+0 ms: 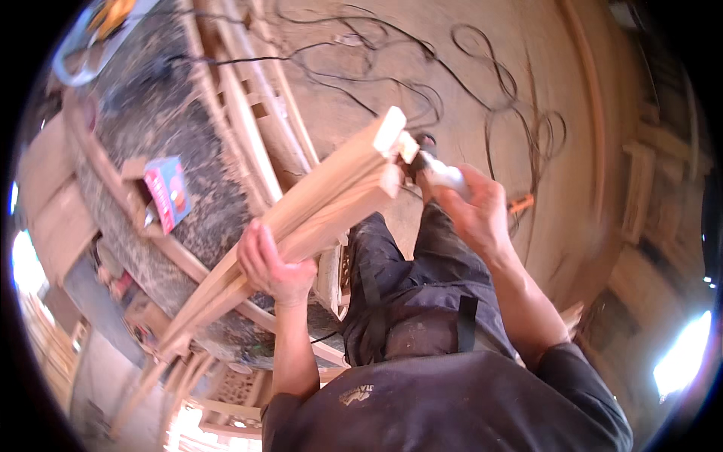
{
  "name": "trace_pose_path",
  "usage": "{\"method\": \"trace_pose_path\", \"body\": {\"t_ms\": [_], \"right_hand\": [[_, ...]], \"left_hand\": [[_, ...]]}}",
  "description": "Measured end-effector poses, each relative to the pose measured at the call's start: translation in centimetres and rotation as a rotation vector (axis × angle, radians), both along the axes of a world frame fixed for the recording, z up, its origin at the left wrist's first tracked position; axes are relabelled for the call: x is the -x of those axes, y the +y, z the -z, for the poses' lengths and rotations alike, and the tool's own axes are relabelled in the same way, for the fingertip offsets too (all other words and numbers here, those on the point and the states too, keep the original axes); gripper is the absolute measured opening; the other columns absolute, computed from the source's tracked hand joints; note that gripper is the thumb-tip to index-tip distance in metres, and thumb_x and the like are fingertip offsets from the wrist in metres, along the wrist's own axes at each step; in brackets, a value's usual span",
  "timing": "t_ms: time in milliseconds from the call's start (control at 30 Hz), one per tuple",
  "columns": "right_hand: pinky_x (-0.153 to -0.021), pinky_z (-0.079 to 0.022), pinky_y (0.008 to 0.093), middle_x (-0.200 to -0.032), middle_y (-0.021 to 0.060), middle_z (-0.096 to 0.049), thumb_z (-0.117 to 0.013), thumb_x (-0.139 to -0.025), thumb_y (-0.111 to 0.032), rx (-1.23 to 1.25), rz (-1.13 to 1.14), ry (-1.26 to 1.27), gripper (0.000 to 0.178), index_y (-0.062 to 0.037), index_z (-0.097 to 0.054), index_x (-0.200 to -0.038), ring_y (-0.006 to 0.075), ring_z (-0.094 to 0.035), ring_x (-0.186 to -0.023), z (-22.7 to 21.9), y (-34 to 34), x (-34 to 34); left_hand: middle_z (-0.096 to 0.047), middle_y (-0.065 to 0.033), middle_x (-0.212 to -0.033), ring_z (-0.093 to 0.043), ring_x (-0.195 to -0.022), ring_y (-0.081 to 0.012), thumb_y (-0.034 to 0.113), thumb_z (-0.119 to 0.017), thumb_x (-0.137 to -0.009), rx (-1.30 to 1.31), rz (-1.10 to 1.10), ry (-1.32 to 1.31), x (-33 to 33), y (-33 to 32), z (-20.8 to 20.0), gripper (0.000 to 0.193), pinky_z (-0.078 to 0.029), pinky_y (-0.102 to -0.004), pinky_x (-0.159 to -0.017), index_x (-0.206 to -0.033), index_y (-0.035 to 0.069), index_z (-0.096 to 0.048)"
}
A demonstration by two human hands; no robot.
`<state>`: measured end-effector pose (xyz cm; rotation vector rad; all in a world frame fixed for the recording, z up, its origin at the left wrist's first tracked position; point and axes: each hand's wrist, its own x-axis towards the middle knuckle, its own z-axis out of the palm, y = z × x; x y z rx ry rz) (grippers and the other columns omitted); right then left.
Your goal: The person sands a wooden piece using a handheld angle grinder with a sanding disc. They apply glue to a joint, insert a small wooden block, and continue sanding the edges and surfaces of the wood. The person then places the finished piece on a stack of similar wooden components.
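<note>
A long pale wooden workpiece (324, 200), made of beams lying side by side, slants across the front of me from lower left to upper middle. My left hand (275, 264) is closed around its near edge, thumb toward me. My right hand (478, 203) is wrapped around a white bottle (448, 178). The bottle's dark front end points at the workpiece's far end, where a small wooden tenon (407, 148) sticks out. Whether the bottle touches the wood I cannot tell.
To the left is a dark, dusty workbench (199, 128) with a pink and blue box (168, 193). Wooden rails (252, 128) run along its side. Black cables (422, 45) loop over the floor, and an orange-handled item (520, 203) lies right of my right hand.
</note>
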<state>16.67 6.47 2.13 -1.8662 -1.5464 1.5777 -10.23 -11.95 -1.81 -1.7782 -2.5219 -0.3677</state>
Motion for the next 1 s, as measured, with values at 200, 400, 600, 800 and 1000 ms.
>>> {"method": "trace_pose_path", "body": {"t_ms": [200,400,600,800,1000], "right_hand": [[-0.093,-0.045,0.0317,-0.101,0.0067,-0.066,-0.071,-0.087,-0.004,-0.289,-0.145,0.175,0.021,0.0018,-0.072,-0.108,0.0177,-0.057,-0.104,-2.1,4.0,4.6],[-0.086,-0.051,0.0312,-0.097,0.0059,-0.07,-0.077,-0.081,0.003,-0.522,-0.433,0.29,0.025,-0.0031,-0.072,-0.105,0.0158,-0.064,-0.093,-5.7,3.7,20.2],[-0.079,-0.055,0.0391,-0.096,0.0152,-0.071,-0.076,-0.084,-0.014,-0.656,-0.702,0.339,0.024,-0.0025,-0.072,-0.105,0.0298,-0.07,-0.085,-4.6,-1.0,37.5],[-0.112,-0.046,0.0448,-0.138,0.0172,-0.063,-0.079,-0.086,-0.019,-0.73,-0.825,0.27,0.064,-0.0026,-0.057,-0.143,0.0324,-0.057,-0.13,-1.7,-4.1,44.0],[-0.105,-0.046,0.0372,-0.136,0.013,-0.067,-0.068,-0.091,-0.004,-0.531,-0.894,0.184,0.047,-0.0002,-0.064,-0.137,0.0242,-0.061,-0.124,-2.9,-7.4,32.9]], "left_hand": [[-0.062,-0.0177,-0.128,-0.058,-0.124,-0.0402,0.029,-0.071,-0.069,0.039,-0.097,-0.13,0.4,-0.5,-1.0,0.063,-0.042,-0.0554,-0.109,-0.127,0.005,-0.063],[-0.058,-0.0195,-0.134,-0.054,-0.128,-0.0387,0.018,-0.075,-0.065,-0.094,-0.132,-0.227,0.8,-1.2,-1.1,0.062,-0.038,-0.0535,-0.114,-0.125,0.006,-0.064],[-0.054,-0.0216,-0.143,-0.047,-0.138,-0.0414,0.013,-0.079,-0.069,-0.202,-0.069,-0.571,2.1,-2.5,-3.4,0.065,-0.037,-0.0534,-0.116,-0.131,0.008,-0.062],[-0.047,-0.0267,-0.151,-0.042,-0.14,-0.0476,0.011,-0.07,-0.084,-0.477,-0.828,-0.394,0.6,-16.1,-4.4,0.063,-0.03,-0.057,-0.118,-0.141,-0.005,-0.048],[-0.039,-0.0312,-0.153,-0.035,-0.142,-0.0462,0.025,-0.083,-0.082,-0.25,-1.95,-0.032,-0.8,-33.3,1.8,0.099,-0.022,-0.0541,-0.122,-0.155,-0.009,-0.027]]}}
